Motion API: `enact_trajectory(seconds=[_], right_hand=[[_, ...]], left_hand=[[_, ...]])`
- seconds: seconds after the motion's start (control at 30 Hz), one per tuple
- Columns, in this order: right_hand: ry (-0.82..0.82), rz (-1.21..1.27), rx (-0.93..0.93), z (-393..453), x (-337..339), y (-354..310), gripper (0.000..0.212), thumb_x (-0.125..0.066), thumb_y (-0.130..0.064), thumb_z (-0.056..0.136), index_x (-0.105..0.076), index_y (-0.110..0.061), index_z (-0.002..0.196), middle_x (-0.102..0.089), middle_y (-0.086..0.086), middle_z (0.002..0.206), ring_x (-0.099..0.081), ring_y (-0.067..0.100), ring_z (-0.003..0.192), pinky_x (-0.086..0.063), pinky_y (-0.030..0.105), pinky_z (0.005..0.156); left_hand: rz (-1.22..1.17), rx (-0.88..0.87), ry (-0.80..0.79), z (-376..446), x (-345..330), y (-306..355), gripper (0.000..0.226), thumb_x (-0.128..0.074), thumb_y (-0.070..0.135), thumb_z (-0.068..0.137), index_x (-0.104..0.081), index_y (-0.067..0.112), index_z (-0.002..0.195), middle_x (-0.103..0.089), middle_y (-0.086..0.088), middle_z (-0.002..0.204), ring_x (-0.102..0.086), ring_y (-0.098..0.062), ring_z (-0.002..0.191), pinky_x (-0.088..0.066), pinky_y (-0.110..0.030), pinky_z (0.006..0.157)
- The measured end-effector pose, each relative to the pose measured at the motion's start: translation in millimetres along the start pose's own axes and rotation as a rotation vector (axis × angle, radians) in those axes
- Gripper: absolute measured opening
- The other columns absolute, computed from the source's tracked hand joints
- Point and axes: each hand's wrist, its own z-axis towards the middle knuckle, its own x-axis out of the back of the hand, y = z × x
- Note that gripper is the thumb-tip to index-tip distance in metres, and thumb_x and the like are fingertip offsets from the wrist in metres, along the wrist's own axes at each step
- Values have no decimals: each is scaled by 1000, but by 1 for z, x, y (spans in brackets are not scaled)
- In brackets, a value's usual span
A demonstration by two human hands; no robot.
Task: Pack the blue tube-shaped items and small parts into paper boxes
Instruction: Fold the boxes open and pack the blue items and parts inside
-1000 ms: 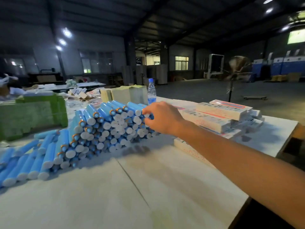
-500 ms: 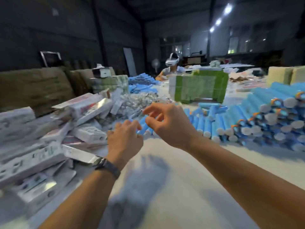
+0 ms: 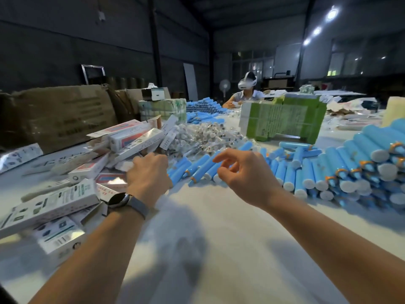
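Tubes (image 3: 198, 167) of blue plastic lie loose on the white worktop (image 3: 219, 227) just ahead of both hands, with a far larger stack of blue tubes (image 3: 359, 165) piled at the right, white caps facing outward and orange collars showing on several. They look light, rigid and smooth, apt to roll on the flat surface, so I judge the best hold is across the middle of the barrel, thumb against fingers, rather than at the cap end. The right hand (image 3: 246, 176) hovers above the loose tubes with fingers loosely curled and thumb apart, holding nothing. The left hand (image 3: 149, 174), a dark watch (image 3: 118, 199) on its wrist, reaches toward the printed paper boxes (image 3: 50, 202) heaped at the left; its fingers curl out of sight beyond the knuckles, so I cannot tell whether its grip has closed on a box. The boxes are thin card, light and easily creased, best taken by their long edges. Behind the tubes sits a mound of small parts in clear bags (image 3: 203, 137), slippery and crinkly by the look. Counting: two hands, roughly five loose tubes nearest them, over a dozen boxes, tubes in the stack too many to count, one green carton (image 3: 282, 119), one seated person (image 3: 246, 93) in a headset beyond.
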Motion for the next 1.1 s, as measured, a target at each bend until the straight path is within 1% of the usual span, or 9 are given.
enact_trajectory(seconds=[0.13, 0.23, 0.37, 0.43, 0.57, 0.7, 0.8, 0.93, 1.1], right_hand=[[54, 40, -80, 5, 9, 13, 16, -64, -24, 85, -70, -34, 96, -63, -18, 72, -62, 4, 70, -49, 28, 75], [138, 210, -236, 10, 16, 26, 7, -61, -34, 91, -64, -35, 98, -68, -9, 84, -66, 17, 81, -54, 39, 81], [150, 702, -548, 11, 24, 34, 38, -56, -45, 96, -50, -25, 127, -65, 1, 102, -64, 19, 84, -53, 34, 62], [146, 873, -571, 11, 27, 36, 42, -61, -38, 94, -45, -24, 130, -66, 5, 102, -66, 21, 86, -53, 33, 62], [231, 890, -432, 6, 31, 37, 62, -72, -20, 87, -32, -37, 131, -65, 2, 107, -71, 12, 83, -58, 29, 62], [182, 418, -110, -6, 21, 22, 87, -78, -14, 75, -25, -41, 137, -66, -7, 106, -71, 20, 88, -59, 47, 81], [163, 146, 7, -15, 10, 4, 95, -66, -34, 67, -10, -40, 143, -67, 1, 115, -68, 28, 92, -55, 43, 83], [179, -2, 53, -19, 7, -5, 101, -60, -41, 72, 7, -40, 147, -65, 2, 124, -66, 29, 94, -51, 38, 77], [141, -98, 50, -19, 3, -9, 101, -64, -39, 82, 12, -40, 148, -64, 3, 125, -66, 29, 95, -52, 40, 79]], left_hand=[[-346, -278, 477, -21, 14, 34, 24, -64, 26, 83, -62, 19, 106, -65, -5, 102, -60, -33, 87, -47, -37, 70], [-783, -510, 634, -41, 15, 60, 24, -60, 24, 81, -62, 14, 103, -60, -1, 100, -57, -18, 81, -53, -26, 67], [-1699, -430, 145, -67, 1, 84, 28, -55, 29, 70, -50, 23, 97, -62, 17, 80, -67, -15, 84, -62, -42, 64], [-1864, -389, -72, -68, -12, 88, 29, -58, 28, 63, -51, 28, 91, -62, 15, 76, -68, -27, 89, -60, -48, 65], [-1746, -418, -181, -62, -27, 89, 41, -60, 19, 60, -49, 35, 97, -62, 2, 99, -65, -21, 85, -60, -45, 66], [-1511, -473, -112, -62, -42, 92, 60, -76, 33, 71, -46, 31, 122, -59, -7, 110, -65, -11, 86, -56, -34, 69], [-1576, -437, -232, -62, -45, 96, 82, -56, 73, 84, -49, 12, 138, -70, 8, 106, -67, -4, 94, -55, -25, 79], [-1510, -456, -147, -65, -43, 97, 33, -20, 15, 110, -51, 24, 117, -72, 22, 101, -66, 8, 95, -51, -8, 73], [-1333, -498, -42, -63, -44, 91, 25, -45, 8, 104, -55, 14, 127, -65, 23, 87, -63, 15, 88, -50, -6, 73]])
